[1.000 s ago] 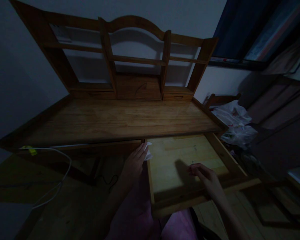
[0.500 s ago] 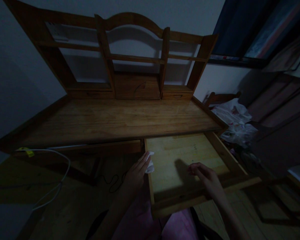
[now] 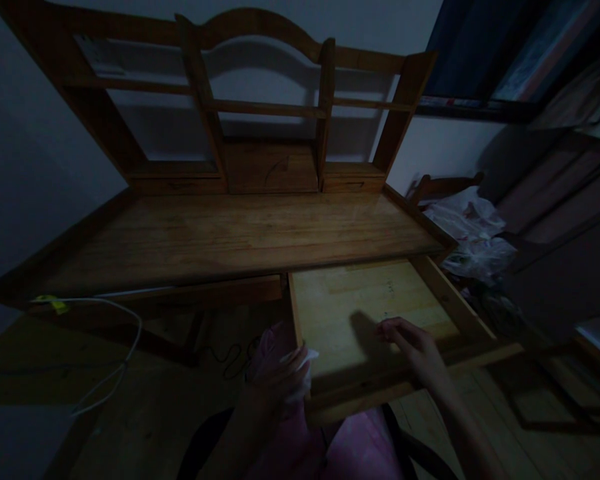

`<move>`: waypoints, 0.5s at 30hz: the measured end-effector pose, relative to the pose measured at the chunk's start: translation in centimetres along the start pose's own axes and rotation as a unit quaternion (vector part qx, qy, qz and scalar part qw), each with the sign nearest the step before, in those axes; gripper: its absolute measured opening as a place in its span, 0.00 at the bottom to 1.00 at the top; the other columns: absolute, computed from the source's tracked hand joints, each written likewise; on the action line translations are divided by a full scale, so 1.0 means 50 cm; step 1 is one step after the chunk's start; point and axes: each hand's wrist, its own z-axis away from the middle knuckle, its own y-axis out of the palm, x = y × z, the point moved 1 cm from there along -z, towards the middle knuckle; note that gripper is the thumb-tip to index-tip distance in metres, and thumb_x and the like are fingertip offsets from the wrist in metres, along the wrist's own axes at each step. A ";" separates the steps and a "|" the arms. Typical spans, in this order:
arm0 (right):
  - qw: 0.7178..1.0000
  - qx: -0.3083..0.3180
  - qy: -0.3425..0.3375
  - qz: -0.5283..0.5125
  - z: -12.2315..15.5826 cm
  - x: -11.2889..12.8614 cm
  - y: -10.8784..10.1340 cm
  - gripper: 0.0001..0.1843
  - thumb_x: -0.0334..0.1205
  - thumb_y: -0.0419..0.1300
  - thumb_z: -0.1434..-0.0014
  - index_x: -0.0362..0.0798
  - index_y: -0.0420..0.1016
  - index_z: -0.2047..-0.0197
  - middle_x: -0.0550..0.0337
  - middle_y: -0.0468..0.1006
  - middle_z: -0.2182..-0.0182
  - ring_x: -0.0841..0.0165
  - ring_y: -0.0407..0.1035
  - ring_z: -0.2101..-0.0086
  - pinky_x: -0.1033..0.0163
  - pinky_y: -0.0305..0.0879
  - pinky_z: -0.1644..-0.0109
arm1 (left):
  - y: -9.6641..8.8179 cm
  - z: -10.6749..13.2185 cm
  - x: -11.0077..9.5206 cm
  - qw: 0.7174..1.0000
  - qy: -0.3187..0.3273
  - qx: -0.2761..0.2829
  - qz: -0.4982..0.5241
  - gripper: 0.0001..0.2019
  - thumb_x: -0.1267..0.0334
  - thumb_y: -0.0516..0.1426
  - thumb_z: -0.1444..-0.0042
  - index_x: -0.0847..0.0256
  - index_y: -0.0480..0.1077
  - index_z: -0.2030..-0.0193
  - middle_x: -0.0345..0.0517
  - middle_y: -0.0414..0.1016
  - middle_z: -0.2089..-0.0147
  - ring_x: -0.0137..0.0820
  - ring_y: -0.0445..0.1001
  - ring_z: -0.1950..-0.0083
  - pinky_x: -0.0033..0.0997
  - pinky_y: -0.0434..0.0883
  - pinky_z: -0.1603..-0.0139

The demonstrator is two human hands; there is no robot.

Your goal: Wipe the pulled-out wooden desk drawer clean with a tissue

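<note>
A wooden desk [image 3: 240, 233] with a shelf hutch stands against the wall. Its right drawer [image 3: 370, 390] is pulled out and shows a pale bare bottom. My left hand [image 3: 275, 383] is closed on a white tissue [image 3: 303, 367] at the near left corner of the drawer, against its left side rail. Over the drawer's front rail reaches my right hand [image 3: 413, 347], fingers curled and resting on the drawer bottom, holding nothing that I can see.
A white cable [image 3: 115, 353] with a yellow tag [image 3: 50, 303] hangs off the desk's left front. White plastic bags [image 3: 467, 237] sit piled on a chair at the right. Dark furniture stands further right. The room is dim.
My left hand with the tissue has slid toward me along the drawer's left rail, from its far end to the near corner. My right hand has stayed in place.
</note>
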 end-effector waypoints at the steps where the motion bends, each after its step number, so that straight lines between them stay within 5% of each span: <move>1: 1.000 0.002 0.000 -0.001 0.000 0.001 0.000 0.14 0.53 0.61 0.36 0.51 0.79 0.62 0.56 0.83 0.61 0.61 0.77 0.59 0.58 0.69 0.52 | -0.005 0.006 -0.010 0.999 0.002 -0.004 0.036 0.32 0.75 0.44 0.35 0.47 0.56 0.27 0.43 0.57 0.25 0.33 0.58 0.26 0.41 0.63 0.29; 8: 1.000 0.001 0.004 -0.005 -0.001 0.001 -0.001 0.15 0.54 0.61 0.37 0.50 0.79 0.62 0.55 0.83 0.61 0.60 0.77 0.59 0.57 0.70 0.52 | -0.026 0.038 -0.054 0.985 0.009 -0.032 0.171 0.23 0.63 0.47 0.32 0.48 0.69 0.33 0.45 0.71 0.33 0.37 0.67 0.30 0.43 0.65 0.31; 15: 1.000 -0.003 0.000 0.001 0.000 0.004 0.001 0.16 0.54 0.61 0.37 0.50 0.80 0.62 0.55 0.83 0.60 0.60 0.76 0.59 0.57 0.70 0.52 | -0.030 0.052 -0.063 0.968 -0.096 -0.024 0.233 0.21 0.61 0.51 0.36 0.52 0.77 0.41 0.48 0.80 0.42 0.39 0.77 0.39 0.43 0.70 0.35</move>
